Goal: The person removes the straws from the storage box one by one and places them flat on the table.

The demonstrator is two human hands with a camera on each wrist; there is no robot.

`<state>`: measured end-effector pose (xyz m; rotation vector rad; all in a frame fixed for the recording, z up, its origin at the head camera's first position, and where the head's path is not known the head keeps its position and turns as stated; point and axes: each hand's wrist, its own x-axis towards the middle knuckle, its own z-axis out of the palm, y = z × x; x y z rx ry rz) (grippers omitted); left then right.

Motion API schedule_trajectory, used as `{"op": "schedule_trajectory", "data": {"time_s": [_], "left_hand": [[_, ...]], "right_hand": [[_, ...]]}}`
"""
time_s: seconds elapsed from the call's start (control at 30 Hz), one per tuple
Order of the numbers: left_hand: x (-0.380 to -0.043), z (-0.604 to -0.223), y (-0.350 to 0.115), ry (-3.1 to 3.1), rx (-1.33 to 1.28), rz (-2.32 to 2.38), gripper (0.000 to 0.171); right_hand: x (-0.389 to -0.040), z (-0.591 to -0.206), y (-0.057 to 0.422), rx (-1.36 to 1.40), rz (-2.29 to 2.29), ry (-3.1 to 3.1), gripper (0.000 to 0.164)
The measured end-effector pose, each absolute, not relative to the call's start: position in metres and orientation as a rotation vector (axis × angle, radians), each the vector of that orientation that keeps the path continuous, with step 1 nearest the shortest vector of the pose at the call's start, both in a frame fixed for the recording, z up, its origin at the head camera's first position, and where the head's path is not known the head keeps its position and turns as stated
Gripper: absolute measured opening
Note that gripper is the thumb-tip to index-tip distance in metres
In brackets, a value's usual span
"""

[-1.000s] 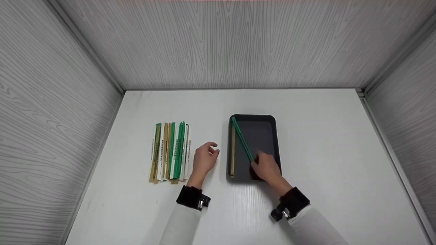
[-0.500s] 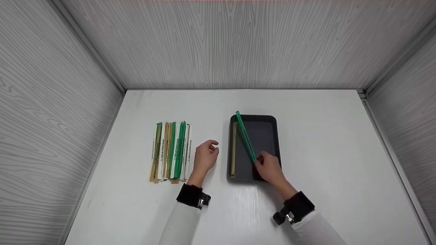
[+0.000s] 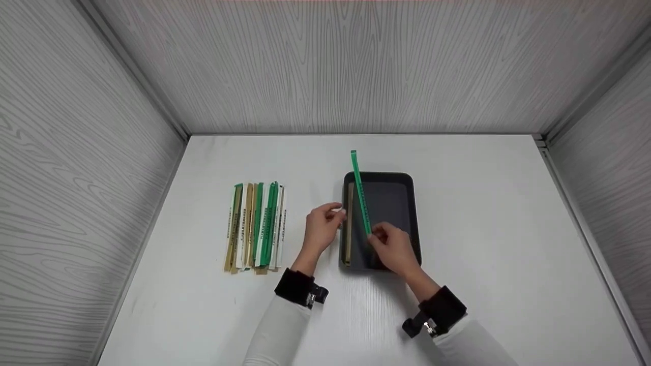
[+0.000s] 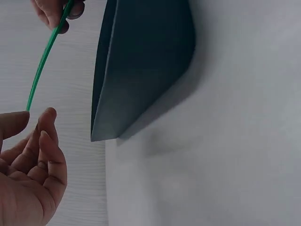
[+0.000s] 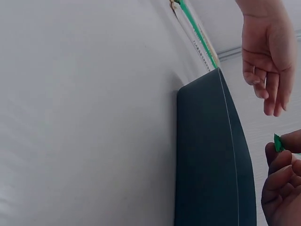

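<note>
My right hand (image 3: 394,246) pinches the near end of a long, slim green wrapped straw (image 3: 360,190) with dark print. The straw slants up over the dark tray (image 3: 414,213), its far end reaching past the tray's back rim. My left hand (image 3: 320,229) is at the tray's left rim, fingers loosely bent, thumb apart and nothing gripped. In the left wrist view, the straw's tip overlaps the gap by the left hand's fingers (image 4: 51,155). A brown wrapped straw (image 3: 349,223) lies along the tray's left inner wall. In the right wrist view only the straw's green end (image 5: 278,142) shows clearly.
Left of the tray, several white, brown and green wrapped straws (image 3: 254,226) lie side by side on the white table (image 3: 483,203). Grey wood-grain panels (image 3: 325,66) enclose the table at the back and both sides.
My right hand has raised the green straw from leaning inside the tray, its far end moving up past the back rim and turning more upright. My left hand has moved right to the tray's edge.
</note>
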<state>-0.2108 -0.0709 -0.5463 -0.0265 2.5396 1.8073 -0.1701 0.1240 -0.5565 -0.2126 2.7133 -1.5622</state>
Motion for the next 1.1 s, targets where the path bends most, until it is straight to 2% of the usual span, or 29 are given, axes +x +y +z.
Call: {"op": "schedule_trajectory", "data": {"time_s": [0.3,0.7,1.1], "left_hand": [[-0.214,-0.539,-0.055,2.499,0.015,1.878,0.036],[-0.212,-0.537,-0.053,2.56,0.075,1.792,0.024],[-0.212,-0.538,-0.057,2.522,0.032,1.826,0.025]], "right_hand": [[-0.169,-0.551,0.116,-0.22,-1.567,2.702,0.01],[-0.166,-0.551,0.11,-0.346,-1.509,2.721,0.01],[-0.167,-0.551,0.108,-0.367,-1.498,2.67,0.011]]}}
